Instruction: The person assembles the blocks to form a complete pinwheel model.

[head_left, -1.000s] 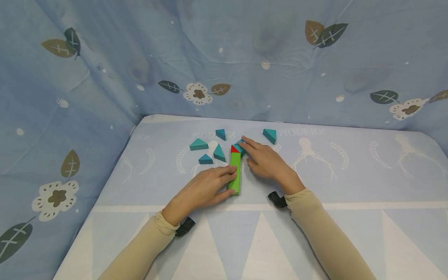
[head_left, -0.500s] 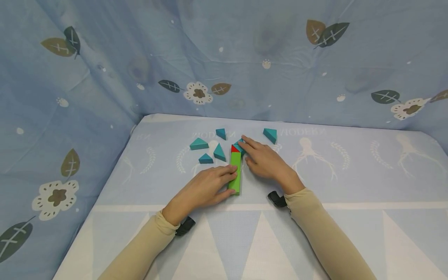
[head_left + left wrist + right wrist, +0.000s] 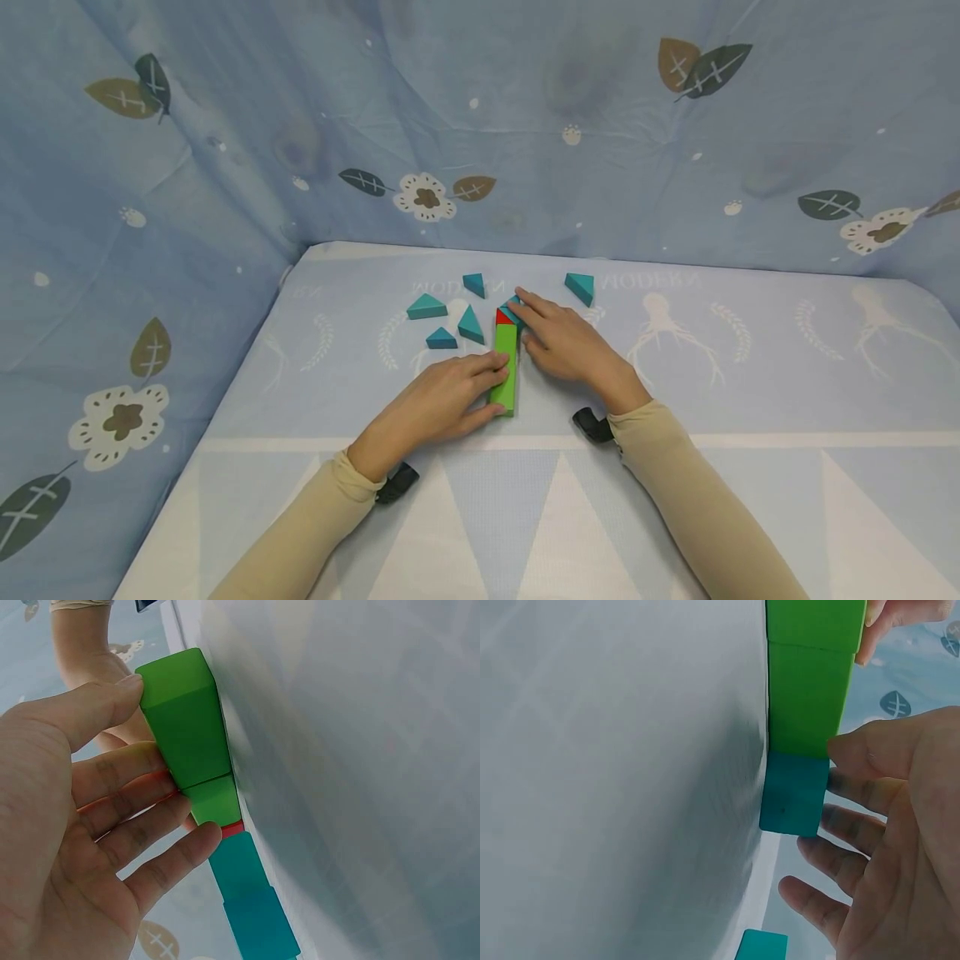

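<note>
A row of green blocks (image 3: 506,337) lies on the table, with a red triangular block (image 3: 503,317) at its far end. Teal triangular blocks (image 3: 513,303) sit against the red one, partly covered by fingers. My left hand (image 3: 446,396) rests along the green row's left side, its thumb at the near end and its fingers fairly straight. From the right, my right hand (image 3: 562,342) touches the far end of the row. In the right wrist view its thumb is at the join of green and teal, and extended fingers lie beside the teal block (image 3: 795,795).
Left of the row lie several loose teal triangular blocks (image 3: 427,307). Another teal triangle (image 3: 581,287) lies beyond the right hand. A patterned cloth covers the table (image 3: 750,400), and a blue floral curtain (image 3: 525,167) rises behind it.
The right hand's thumb has shifted slightly left, closer to the row. The left hand and the loose teal blocks stay where they were.
</note>
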The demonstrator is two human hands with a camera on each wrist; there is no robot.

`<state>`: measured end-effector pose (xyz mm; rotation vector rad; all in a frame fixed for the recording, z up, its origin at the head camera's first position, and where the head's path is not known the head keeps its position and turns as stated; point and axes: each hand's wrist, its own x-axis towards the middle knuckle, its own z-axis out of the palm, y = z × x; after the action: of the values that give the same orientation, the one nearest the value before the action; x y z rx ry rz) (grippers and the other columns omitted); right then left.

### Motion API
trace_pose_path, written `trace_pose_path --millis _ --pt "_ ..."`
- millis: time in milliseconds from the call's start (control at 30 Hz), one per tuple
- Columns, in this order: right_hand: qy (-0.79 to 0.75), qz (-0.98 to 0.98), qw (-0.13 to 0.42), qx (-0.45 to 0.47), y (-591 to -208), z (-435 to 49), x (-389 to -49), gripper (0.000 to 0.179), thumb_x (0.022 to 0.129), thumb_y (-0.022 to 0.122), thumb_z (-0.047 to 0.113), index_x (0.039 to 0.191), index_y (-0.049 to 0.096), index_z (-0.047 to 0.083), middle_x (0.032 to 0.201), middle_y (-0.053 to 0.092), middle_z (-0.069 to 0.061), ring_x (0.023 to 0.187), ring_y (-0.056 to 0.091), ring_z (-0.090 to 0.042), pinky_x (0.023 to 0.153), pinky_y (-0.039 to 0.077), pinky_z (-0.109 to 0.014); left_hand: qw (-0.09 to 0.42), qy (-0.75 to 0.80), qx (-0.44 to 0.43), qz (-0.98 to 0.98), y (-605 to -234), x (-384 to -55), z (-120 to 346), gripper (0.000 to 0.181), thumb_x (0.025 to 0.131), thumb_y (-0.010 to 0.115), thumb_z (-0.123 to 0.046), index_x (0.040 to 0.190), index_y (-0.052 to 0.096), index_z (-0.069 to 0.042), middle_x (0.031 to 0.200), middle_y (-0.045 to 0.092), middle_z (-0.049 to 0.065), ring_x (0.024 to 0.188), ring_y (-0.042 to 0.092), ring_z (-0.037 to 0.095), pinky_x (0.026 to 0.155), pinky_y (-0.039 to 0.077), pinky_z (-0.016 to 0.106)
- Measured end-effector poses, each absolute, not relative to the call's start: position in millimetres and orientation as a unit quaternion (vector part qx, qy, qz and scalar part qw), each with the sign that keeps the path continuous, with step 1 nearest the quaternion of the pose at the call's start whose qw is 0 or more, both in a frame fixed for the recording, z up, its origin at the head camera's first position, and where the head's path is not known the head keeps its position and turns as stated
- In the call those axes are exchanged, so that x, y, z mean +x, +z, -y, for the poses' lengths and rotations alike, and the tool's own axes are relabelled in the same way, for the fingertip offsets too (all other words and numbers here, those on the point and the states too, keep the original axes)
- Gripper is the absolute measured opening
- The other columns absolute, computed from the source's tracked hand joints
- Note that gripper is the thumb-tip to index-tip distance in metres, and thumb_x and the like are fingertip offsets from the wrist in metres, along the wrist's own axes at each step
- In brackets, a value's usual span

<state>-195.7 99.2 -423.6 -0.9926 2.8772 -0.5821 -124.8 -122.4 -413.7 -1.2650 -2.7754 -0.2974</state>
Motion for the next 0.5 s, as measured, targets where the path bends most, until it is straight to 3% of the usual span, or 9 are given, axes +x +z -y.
trace_pose_path --millis 500 --pt "-0.177 -0.930 0.022 -0.321 -421.0 -95.8 -193.3 0.053 0.101 0.051 0.019 0.151 0.038 0.009 0.161 0.026 -0.011 0.145 0.034 -0.032 0.112 0.036 -0.053 0.040 -0.098 -0.413 0.905 -413.8 -124.1 122.3 0.048 0.092 0.069 -0.036 0.128 0.065 -0.004 0.139 0.058 0.008 0.125 0.058 0.021 0.101 0.050 0.035"
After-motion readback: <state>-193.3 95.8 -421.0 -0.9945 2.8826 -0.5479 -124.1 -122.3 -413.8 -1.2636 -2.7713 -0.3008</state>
